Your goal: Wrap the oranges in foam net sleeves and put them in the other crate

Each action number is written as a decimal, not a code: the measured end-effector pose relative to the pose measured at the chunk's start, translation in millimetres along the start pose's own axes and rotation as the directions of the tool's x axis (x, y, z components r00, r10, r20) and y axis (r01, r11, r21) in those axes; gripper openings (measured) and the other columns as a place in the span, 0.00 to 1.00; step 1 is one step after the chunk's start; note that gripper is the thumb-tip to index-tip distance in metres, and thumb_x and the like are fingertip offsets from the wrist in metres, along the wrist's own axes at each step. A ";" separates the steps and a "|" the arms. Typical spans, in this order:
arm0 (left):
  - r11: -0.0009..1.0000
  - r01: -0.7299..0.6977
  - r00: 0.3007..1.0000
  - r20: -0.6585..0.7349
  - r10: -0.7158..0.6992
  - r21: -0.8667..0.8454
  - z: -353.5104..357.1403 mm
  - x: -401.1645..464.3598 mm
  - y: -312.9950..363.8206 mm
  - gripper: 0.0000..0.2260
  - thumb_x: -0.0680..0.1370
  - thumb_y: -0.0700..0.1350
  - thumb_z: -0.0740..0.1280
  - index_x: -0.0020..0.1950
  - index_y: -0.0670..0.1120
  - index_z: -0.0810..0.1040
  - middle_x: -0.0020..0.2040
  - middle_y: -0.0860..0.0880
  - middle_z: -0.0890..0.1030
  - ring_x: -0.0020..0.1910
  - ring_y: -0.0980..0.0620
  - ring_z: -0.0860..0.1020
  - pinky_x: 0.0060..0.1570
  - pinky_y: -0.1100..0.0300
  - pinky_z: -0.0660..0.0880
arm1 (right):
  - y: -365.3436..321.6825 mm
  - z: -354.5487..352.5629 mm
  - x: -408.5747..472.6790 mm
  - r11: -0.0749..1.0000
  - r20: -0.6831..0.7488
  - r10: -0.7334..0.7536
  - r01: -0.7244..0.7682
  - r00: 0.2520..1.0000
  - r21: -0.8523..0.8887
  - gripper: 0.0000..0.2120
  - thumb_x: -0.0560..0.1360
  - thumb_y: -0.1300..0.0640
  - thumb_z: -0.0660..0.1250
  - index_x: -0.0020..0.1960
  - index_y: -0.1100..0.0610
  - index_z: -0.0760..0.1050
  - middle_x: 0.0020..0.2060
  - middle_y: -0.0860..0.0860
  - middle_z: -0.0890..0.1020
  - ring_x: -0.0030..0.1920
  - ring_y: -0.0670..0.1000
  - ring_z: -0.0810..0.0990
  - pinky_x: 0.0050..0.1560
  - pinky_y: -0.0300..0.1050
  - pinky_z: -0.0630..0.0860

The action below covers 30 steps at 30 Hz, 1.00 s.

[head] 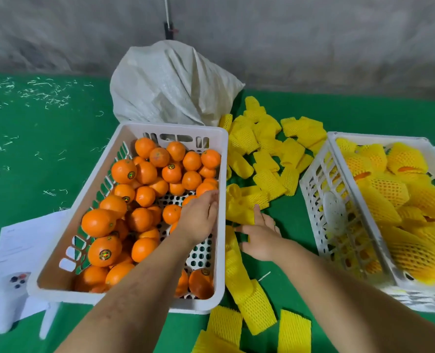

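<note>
While the left hand (198, 220) reaches, fingers loosely extended, into the white slotted plastic crate (221, 225) of bare oranges (145, 174), the right hand (259, 238) lies spread among yellow foam net sleeves (267, 149). At three o'clock, a second white crate (318, 174) holds wrapped fruit.

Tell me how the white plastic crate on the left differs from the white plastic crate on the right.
The left white plastic crate holds bare, unwrapped oranges; the right white plastic crate holds oranges already in yellow foam net sleeves. The left crate's perforated floor shows through a gap in its load; the right crate's floor is hidden. The left hand reaches into the left crate only. Both are white with slotted walls.
</note>
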State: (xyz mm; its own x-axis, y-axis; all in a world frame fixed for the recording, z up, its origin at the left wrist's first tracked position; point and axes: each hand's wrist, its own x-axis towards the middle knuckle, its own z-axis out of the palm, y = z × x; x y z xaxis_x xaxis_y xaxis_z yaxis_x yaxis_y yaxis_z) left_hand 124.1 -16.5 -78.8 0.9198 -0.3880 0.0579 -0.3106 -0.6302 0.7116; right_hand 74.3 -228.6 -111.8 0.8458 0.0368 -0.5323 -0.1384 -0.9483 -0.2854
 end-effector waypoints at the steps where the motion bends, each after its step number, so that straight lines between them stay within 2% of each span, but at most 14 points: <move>1: 0.995 -0.047 0.999 -0.003 0.047 0.083 4.1 3.4 -5.6 0.15 0.86 0.47 0.63 0.73 0.51 0.74 0.60 0.49 0.83 0.57 0.46 0.80 0.55 0.45 0.76 | -0.4 -0.5 3.3 0.999 0.014 -0.003 0.003 1.000 -0.034 0.22 0.79 0.42 0.64 0.73 0.37 0.70 0.81 0.49 0.32 0.81 0.60 0.37 0.79 0.65 0.48; 3: 0.985 -0.089 0.996 0.031 0.085 0.149 11.8 8.4 -13.6 0.18 0.83 0.47 0.67 0.73 0.52 0.72 0.62 0.48 0.78 0.56 0.44 0.77 0.54 0.45 0.76 | -0.8 -0.3 10.4 0.998 0.031 0.028 -0.026 0.999 -0.057 0.26 0.80 0.42 0.63 0.77 0.42 0.66 0.82 0.46 0.36 0.81 0.59 0.41 0.79 0.63 0.51; 5: 0.983 -0.058 0.998 0.031 0.053 0.174 15.1 14.6 -22.2 0.25 0.82 0.43 0.67 0.78 0.51 0.66 0.71 0.47 0.70 0.60 0.42 0.74 0.57 0.44 0.75 | -4.7 1.4 13.7 0.995 -0.016 0.100 -0.099 0.995 0.014 0.29 0.82 0.43 0.62 0.80 0.47 0.61 0.83 0.44 0.43 0.81 0.60 0.47 0.78 0.61 0.55; 7: 0.957 0.000 1.000 0.023 -0.007 0.289 15.8 24.0 -35.4 0.33 0.80 0.38 0.66 0.83 0.50 0.59 0.79 0.46 0.63 0.68 0.38 0.72 0.64 0.43 0.74 | -12.5 2.6 13.1 0.980 -0.160 0.151 -0.127 0.976 0.151 0.27 0.83 0.45 0.61 0.80 0.48 0.62 0.82 0.46 0.55 0.78 0.59 0.56 0.76 0.59 0.60; 9: 0.887 0.042 0.990 0.103 -0.100 0.460 14.9 35.4 -42.9 0.40 0.80 0.36 0.66 0.87 0.51 0.49 0.85 0.47 0.53 0.78 0.38 0.62 0.74 0.44 0.67 | -23.0 3.7 10.3 0.942 -0.346 0.180 -0.060 0.921 0.330 0.23 0.82 0.50 0.63 0.77 0.47 0.68 0.75 0.49 0.68 0.73 0.58 0.63 0.72 0.57 0.65; 11: 0.805 0.088 0.976 0.111 -0.188 0.587 19.3 44.7 -41.9 0.46 0.79 0.36 0.68 0.86 0.53 0.41 0.82 0.46 0.51 0.76 0.38 0.62 0.72 0.46 0.69 | -34.7 3.5 4.7 0.843 -0.464 0.215 0.076 0.859 0.532 0.19 0.81 0.56 0.66 0.70 0.44 0.72 0.66 0.48 0.74 0.68 0.57 0.68 0.67 0.54 0.70; 14: 0.757 0.176 0.976 -0.014 -0.216 0.629 29.0 46.3 -34.2 0.42 0.79 0.40 0.72 0.83 0.56 0.48 0.72 0.41 0.60 0.65 0.40 0.72 0.62 0.49 0.75 | -51.5 -2.9 -10.0 0.649 -0.529 0.267 0.256 0.805 0.716 0.18 0.78 0.60 0.69 0.60 0.38 0.73 0.53 0.46 0.74 0.53 0.49 0.75 0.52 0.47 0.76; 18: 0.861 0.215 0.974 -0.033 -0.225 0.461 17.7 44.7 -23.9 0.30 0.80 0.41 0.72 0.77 0.53 0.61 0.72 0.45 0.67 0.64 0.39 0.74 0.57 0.45 0.78 | -63.9 -6.8 -32.0 0.453 -0.478 0.282 0.324 0.832 0.831 0.21 0.76 0.60 0.72 0.60 0.38 0.72 0.52 0.51 0.74 0.42 0.41 0.77 0.41 0.32 0.74; 21: 0.933 0.261 0.964 -0.115 -0.240 0.247 -24.2 46.8 -12.8 0.28 0.79 0.44 0.75 0.75 0.51 0.65 0.70 0.46 0.70 0.65 0.41 0.75 0.56 0.44 0.78 | -60.2 -15.2 -46.8 0.451 -0.493 0.310 0.331 0.813 0.829 0.09 0.77 0.51 0.72 0.55 0.40 0.76 0.46 0.50 0.74 0.39 0.42 0.74 0.38 0.34 0.72; 23: 0.953 0.295 0.932 -0.200 -0.303 -0.070 -56.8 37.0 1.3 0.33 0.77 0.48 0.78 0.77 0.51 0.65 0.72 0.49 0.69 0.66 0.48 0.74 0.57 0.52 0.75 | -53.6 -32.3 -57.0 0.359 -0.451 0.371 0.322 0.812 0.876 0.06 0.76 0.46 0.69 0.53 0.42 0.79 0.46 0.50 0.77 0.44 0.48 0.76 0.43 0.40 0.72; 25: 0.883 0.287 0.918 -0.158 -0.365 -0.371 -79.5 12.3 27.7 0.34 0.73 0.58 0.79 0.76 0.60 0.68 0.69 0.59 0.72 0.62 0.58 0.76 0.54 0.60 0.76 | -49.2 -48.5 -66.2 0.250 -0.405 0.421 0.325 0.812 0.912 0.10 0.73 0.49 0.65 0.51 0.43 0.82 0.51 0.52 0.79 0.47 0.50 0.78 0.48 0.45 0.74; 26: 0.826 0.277 0.928 -0.085 -0.362 -0.491 -83.7 -3.5 42.5 0.29 0.71 0.64 0.78 0.70 0.69 0.72 0.64 0.65 0.77 0.56 0.61 0.80 0.49 0.65 0.77 | -50.1 -53.8 -70.8 0.235 -0.407 0.417 0.337 0.812 0.912 0.11 0.74 0.52 0.63 0.50 0.45 0.83 0.53 0.53 0.79 0.48 0.51 0.79 0.49 0.47 0.75; 28: 0.693 0.274 0.945 0.052 -0.324 -0.666 -78.4 -33.5 66.5 0.23 0.68 0.69 0.77 0.61 0.73 0.78 0.56 0.62 0.84 0.48 0.57 0.85 0.43 0.64 0.80 | -57.2 -56.9 -81.1 0.259 -0.438 0.367 0.362 0.821 0.895 0.13 0.76 0.56 0.61 0.49 0.45 0.84 0.57 0.53 0.79 0.51 0.52 0.80 0.52 0.50 0.77; 30: 0.600 0.275 0.951 0.119 -0.287 -0.751 -64.0 -57.5 80.9 0.27 0.66 0.70 0.78 0.63 0.66 0.81 0.57 0.53 0.86 0.44 0.51 0.85 0.45 0.60 0.80 | -68.6 -54.8 -92.2 0.300 -0.486 0.301 0.403 0.820 0.865 0.16 0.79 0.58 0.62 0.55 0.40 0.83 0.58 0.48 0.79 0.50 0.42 0.81 0.49 0.42 0.78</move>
State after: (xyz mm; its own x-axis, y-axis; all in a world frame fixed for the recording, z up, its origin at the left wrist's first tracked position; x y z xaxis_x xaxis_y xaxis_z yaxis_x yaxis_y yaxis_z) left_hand 61.5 -2.1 20.2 0.9351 -0.2678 -0.2323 0.2465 0.0203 0.9689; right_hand 34.1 -184.2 0.5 0.9029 -0.4083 -0.1347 -0.1463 0.0029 -0.9892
